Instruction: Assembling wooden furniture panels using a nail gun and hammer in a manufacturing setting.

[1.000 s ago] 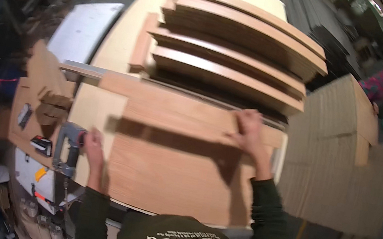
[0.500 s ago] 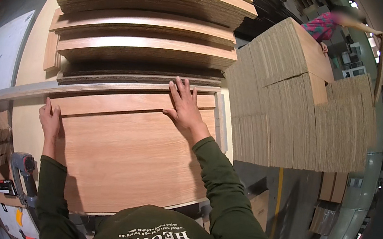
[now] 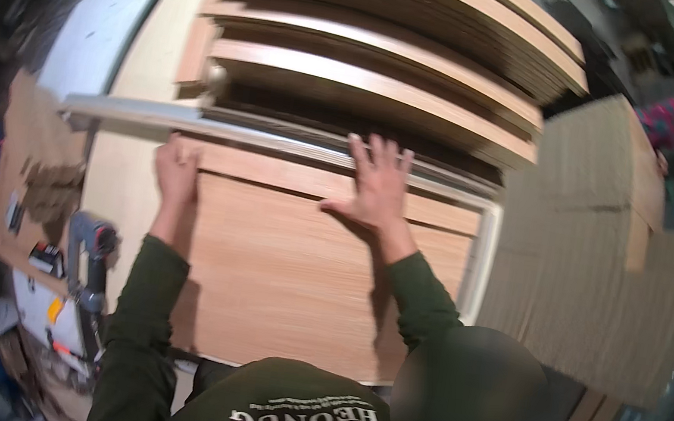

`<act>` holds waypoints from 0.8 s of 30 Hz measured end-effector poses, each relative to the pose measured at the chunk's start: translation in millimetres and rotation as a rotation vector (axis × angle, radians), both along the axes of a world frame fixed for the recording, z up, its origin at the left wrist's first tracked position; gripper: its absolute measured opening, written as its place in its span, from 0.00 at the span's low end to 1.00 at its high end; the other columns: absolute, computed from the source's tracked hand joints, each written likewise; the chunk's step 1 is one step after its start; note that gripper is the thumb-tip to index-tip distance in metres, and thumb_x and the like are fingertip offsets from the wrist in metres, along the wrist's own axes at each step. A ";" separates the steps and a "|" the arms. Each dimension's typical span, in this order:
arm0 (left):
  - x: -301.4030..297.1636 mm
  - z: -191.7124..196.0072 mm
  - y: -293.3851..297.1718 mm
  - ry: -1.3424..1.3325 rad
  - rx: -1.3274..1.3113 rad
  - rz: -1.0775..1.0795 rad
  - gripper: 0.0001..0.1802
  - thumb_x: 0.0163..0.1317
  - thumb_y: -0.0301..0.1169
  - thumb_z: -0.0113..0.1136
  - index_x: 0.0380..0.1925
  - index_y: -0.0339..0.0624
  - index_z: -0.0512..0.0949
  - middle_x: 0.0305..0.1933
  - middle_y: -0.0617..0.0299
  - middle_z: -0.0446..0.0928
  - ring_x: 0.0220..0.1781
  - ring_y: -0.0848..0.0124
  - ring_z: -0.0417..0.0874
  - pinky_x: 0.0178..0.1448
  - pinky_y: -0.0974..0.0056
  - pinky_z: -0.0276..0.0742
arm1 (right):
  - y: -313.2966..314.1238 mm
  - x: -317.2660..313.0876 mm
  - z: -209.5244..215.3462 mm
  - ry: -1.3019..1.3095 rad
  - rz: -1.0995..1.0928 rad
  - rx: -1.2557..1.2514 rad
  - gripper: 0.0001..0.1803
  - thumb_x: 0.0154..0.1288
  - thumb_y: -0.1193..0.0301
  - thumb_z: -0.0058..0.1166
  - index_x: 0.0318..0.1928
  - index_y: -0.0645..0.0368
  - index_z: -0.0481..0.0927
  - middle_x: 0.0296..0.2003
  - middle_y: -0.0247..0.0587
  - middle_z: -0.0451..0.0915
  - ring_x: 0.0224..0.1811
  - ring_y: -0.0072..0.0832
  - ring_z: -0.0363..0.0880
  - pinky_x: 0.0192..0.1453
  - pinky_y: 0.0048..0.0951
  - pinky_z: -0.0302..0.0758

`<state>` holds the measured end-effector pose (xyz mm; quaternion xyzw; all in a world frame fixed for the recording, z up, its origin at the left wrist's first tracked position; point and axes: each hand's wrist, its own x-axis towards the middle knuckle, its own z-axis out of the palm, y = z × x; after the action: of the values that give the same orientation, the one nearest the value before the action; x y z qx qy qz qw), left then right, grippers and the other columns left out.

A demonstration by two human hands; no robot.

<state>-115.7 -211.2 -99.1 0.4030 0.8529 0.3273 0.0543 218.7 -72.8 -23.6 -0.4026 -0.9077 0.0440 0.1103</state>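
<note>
Pressing flat, right hand [image 3: 376,183] spread open on the plywood panel [image 3: 300,283], left hand [image 3: 175,173] curled at its edge (stiff, probably heavy; grip opposite edges).

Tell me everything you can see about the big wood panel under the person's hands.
The wood panel is a large flat sheet of light orange-brown veneer with fine grain running across it. It lies flat on the pale worktable, its far edge near a long pale rail. The left hand holds its far left corner; the right hand presses flat, fingers spread, near its far edge.
</note>
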 end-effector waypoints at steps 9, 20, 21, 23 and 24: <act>12.7 31.9 -2.3 -0.048 -0.114 0.095 0.35 0.51 0.44 0.66 0.54 0.31 0.71 0.50 0.42 0.69 0.54 0.51 0.69 0.61 0.56 0.65 | -1.2 -4.8 -7.5 0.053 0.095 0.069 0.51 0.39 0.34 0.60 0.63 0.48 0.67 0.65 0.47 0.60 0.67 0.46 0.55 0.67 0.50 0.51; 5.3 40.5 -8.8 -0.065 -0.258 0.012 0.35 0.54 0.47 0.63 0.56 0.36 0.68 0.49 0.41 0.68 0.53 0.48 0.68 0.60 0.52 0.64 | -16.4 -5.6 -15.1 0.065 0.117 0.036 0.47 0.49 0.40 0.56 0.65 0.54 0.61 0.61 0.43 0.61 0.65 0.39 0.56 0.67 0.46 0.47; 6.4 44.1 -4.7 -0.044 -0.308 0.010 0.35 0.55 0.47 0.62 0.56 0.36 0.68 0.50 0.41 0.67 0.53 0.47 0.68 0.60 0.52 0.64 | -16.4 -7.3 -14.8 0.065 0.111 0.027 0.47 0.49 0.40 0.56 0.65 0.54 0.61 0.61 0.43 0.61 0.65 0.39 0.56 0.67 0.46 0.47; 10.7 44.1 2.4 -0.037 -0.308 0.002 0.34 0.55 0.47 0.62 0.56 0.36 0.68 0.50 0.41 0.67 0.53 0.47 0.67 0.60 0.51 0.64 | -17.0 -13.3 -15.3 0.098 0.073 0.025 0.49 0.48 0.37 0.56 0.66 0.53 0.61 0.60 0.43 0.62 0.65 0.39 0.56 0.67 0.46 0.47; 9.6 44.2 3.8 -0.034 -0.289 0.004 0.34 0.55 0.47 0.62 0.56 0.36 0.68 0.51 0.40 0.67 0.53 0.47 0.67 0.60 0.51 0.64 | -18.4 -23.4 -12.1 0.126 0.078 -0.031 0.53 0.45 0.34 0.55 0.67 0.51 0.59 0.65 0.44 0.57 0.69 0.42 0.51 0.70 0.48 0.42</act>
<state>-106.1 -207.4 -54.9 0.3837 0.8909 0.2081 0.1257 195.3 -91.2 -35.7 -0.3648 -0.9132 0.0873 0.1590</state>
